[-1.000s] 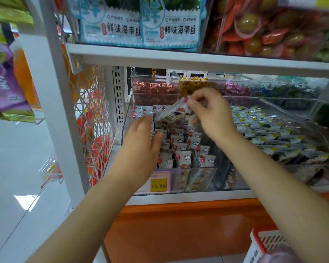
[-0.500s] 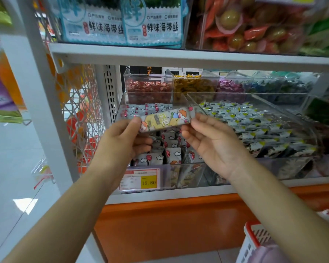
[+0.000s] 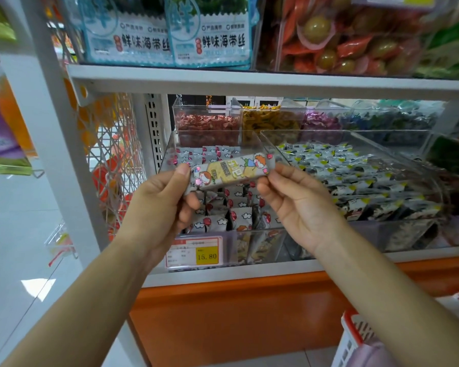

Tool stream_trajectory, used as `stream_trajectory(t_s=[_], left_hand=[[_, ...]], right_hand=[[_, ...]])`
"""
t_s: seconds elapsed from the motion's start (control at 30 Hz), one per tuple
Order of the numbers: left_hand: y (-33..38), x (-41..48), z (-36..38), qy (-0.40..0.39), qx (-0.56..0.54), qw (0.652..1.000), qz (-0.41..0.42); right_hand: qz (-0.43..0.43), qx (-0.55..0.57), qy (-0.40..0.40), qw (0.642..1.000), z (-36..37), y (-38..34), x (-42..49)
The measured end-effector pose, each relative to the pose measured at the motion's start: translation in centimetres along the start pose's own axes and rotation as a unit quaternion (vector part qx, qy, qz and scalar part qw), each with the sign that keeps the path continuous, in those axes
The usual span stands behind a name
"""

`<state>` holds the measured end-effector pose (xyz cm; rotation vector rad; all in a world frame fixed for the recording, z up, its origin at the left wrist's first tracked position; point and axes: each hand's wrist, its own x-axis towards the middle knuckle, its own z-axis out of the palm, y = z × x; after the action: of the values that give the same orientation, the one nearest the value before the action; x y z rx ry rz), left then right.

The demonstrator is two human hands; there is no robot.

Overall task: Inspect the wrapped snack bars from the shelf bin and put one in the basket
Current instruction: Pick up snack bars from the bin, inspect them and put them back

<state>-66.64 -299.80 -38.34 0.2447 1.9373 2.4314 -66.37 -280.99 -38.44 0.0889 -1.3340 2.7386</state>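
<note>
snack bar [image 3: 229, 172] must end up in the basket [image 3: 351, 329] down at 5 o'clock. higher up, left hand [image 3: 157, 205] and right hand [image 3: 300, 205] each pinch one end. best to hold softly and turn it to see both sides. it lies long from 8 to 2 o'clock, picture side facing us, in front of the shelf bin [image 3: 167, 154].

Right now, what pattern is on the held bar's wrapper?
Snack bar shows cartoon children on silver and yellow; head view.
</note>
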Motion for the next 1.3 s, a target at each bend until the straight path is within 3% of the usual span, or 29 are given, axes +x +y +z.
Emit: stream_trajectory(t_s=[0.3,0.53,0.73,0.83,1.0,1.17,1.3], left_hand=[[0.5,0.0,0.2,-0.124,-0.017,0.992,0.023],[0.4,-0.5,-0.1,-0.057,0.177,0.978,0.097],[0.6,-0.2,-0.3,-0.03,0.096,0.994,0.048],[0.5,-0.3,-0.4,-0.011,0.164,0.983,0.08],[0.5,-0.4,-0.2,-0.003,0.166,0.982,0.087],[0.8,-0.6,0.0,-0.032,0.185,0.977,0.103],[0.7,-0.7,0.2,-0.048,0.256,0.959,0.114]], right_hand=[[-0.034,-0.008,0.037,0.999,-0.8,-0.5,0.2],[-0.088,-0.124,-0.013,0.988,-0.7,-0.3,0.1],[-0.123,-0.25,-0.054,0.959,-0.9,0.4,0.1],[-0.132,-0.311,-0.084,0.937,-0.8,0.6,-0.1],[-0.156,-0.361,-0.048,0.918,-0.8,0.6,-0.1],[-0.164,-0.337,-0.037,0.926,-0.7,0.6,-0.3],[-0.198,-0.397,0.013,0.896,-0.8,0.5,-0.1]])
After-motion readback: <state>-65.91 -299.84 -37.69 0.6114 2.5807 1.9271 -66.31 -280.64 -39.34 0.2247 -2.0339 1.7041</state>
